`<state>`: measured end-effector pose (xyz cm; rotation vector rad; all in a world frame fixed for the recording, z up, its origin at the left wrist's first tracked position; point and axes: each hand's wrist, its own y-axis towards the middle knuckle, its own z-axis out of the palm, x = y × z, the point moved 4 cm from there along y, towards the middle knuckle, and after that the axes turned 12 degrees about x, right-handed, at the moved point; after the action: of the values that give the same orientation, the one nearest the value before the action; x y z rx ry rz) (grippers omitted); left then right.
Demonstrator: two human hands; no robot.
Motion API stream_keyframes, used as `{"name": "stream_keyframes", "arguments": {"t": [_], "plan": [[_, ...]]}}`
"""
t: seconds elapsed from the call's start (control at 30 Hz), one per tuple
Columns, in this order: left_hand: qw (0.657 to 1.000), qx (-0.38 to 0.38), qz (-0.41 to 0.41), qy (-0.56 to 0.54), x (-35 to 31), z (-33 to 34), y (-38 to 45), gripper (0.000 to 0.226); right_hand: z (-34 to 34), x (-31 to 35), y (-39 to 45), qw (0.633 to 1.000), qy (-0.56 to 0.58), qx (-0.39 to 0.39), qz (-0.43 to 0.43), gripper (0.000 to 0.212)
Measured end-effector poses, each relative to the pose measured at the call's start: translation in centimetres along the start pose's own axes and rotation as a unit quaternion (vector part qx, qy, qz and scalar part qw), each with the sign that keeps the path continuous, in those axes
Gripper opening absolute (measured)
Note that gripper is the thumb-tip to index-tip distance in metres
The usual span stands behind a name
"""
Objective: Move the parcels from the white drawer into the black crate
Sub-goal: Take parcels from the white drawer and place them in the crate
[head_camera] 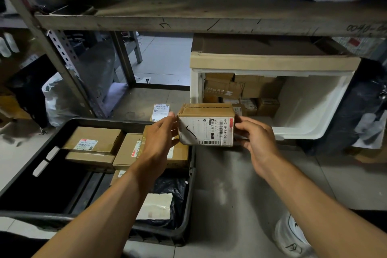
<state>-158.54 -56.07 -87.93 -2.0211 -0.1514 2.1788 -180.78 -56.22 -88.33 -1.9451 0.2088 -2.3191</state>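
Between the white drawer [310, 111] and the black crate [41, 153], above the grey floor [230, 184], a small cardboard parcel [206, 124] is being held in the air by both hands. Its left end is being gripped by the left hand [160, 138], whose fingers are curled round that end with the thumb showing at the upper edge. Its right end is being pinched by the right hand [254, 135], thumb on top and fingers bent beneath. A white shipping label with a barcode is being shown toward the camera; "642 H468-00 033" is being displayed along its right edge, and a black scribble is being shown on its left part.

In the drawer, which is being kept pulled out under a metal shelf [209, 16], several brown boxes [247, 92] are lying stacked at the back; their exact number cannot be told. On one of them the letters "aiZai" can be partly read.

In the crate, at least four brown boxes [94, 140] are being kept toward the far end, some with white labels too small to read, and one black plastic bag [167, 201] with a white label is lying at the near right corner.

One small labelled packet [160, 112] is standing just beyond the crate.
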Motion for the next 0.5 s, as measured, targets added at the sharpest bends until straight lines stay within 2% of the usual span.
{"name": "stream_keyframes", "arguments": {"t": [0.13,0.23,0.33,0.5], "plan": [[1.000,0.003,-0.003,0.018,0.1,0.2,-0.2,0.028,0.2,-0.2,0.0,1.000,-0.020,0.009,-0.004,0.040],[0.999,0.012,-0.004,0.030,0.3,0.0,-0.2,0.019,0.3,-0.3,0.0,1.000,-0.009,-0.012,-0.001,0.015],[0.999,0.033,-0.025,0.028,0.6,0.2,-0.2,0.028,0.3,-0.3,-0.1,1.000,-0.015,-0.010,0.014,0.032],[0.996,0.062,-0.065,0.022,1.2,0.4,-0.4,0.049,0.7,0.1,-0.4,0.999,0.015,0.026,0.016,0.028]]}}
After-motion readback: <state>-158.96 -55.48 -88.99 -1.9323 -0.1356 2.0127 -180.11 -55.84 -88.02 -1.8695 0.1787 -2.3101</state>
